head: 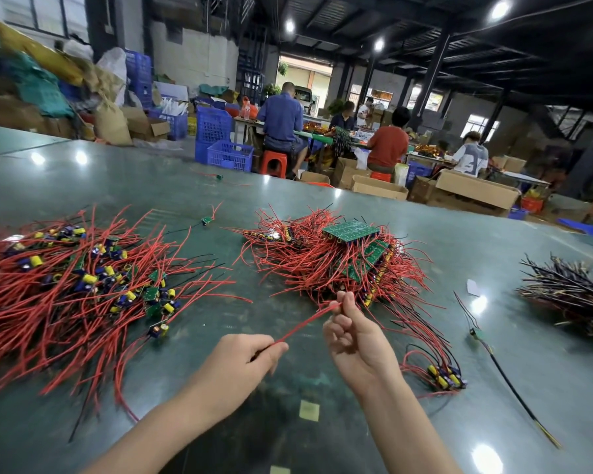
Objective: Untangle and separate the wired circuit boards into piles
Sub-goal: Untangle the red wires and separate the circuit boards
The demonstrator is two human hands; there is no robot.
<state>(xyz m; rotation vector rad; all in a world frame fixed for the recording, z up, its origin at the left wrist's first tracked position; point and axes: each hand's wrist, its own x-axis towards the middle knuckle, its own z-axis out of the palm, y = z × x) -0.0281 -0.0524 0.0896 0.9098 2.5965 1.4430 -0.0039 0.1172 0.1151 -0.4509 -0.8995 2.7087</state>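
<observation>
Left hand (243, 355) and right hand (351, 331) each pinch one red wire (305, 323) taut between them; best draw it slowly from the tangled pile (332, 258) beyond the right hand, avoiding snags.

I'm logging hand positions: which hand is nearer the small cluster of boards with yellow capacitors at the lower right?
Right. The right hand is just left of the cluster, pinching a red wire. The left hand holds that wire's other end, farther left.
</observation>
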